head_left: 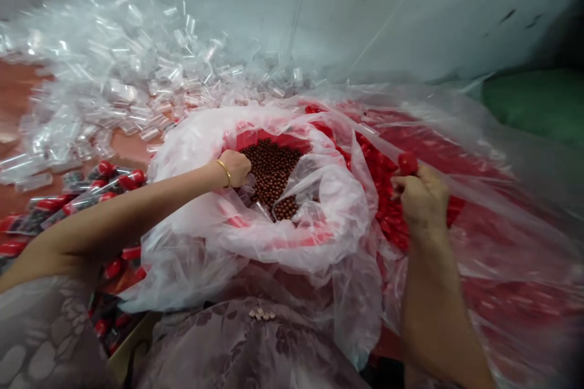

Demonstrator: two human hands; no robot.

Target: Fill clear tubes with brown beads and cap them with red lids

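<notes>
My left hand point(235, 168), with a gold bangle at the wrist, reaches over the near-left rim of a red basin point(232, 222) lined with white translucent plastic point(191, 134). Its fingers are curled closed around a clear plastic tube point(247, 188), mostly hidden and blurred. Small brown balls point(274, 173) lie in the basin right beside that hand. On the right, my right hand point(422, 194) pinches a red cap point(407, 163) above a heap of red caps point(387, 206) in a clear plastic bag point(502, 213).
Many empty clear tubes point(118, 73) are piled at the back left, against a pale wall point(365, 12). Filled tubes with red caps point(91, 191) lie to the left, some under my left forearm. A green sack-like shape point(533, 100) stands at the far right.
</notes>
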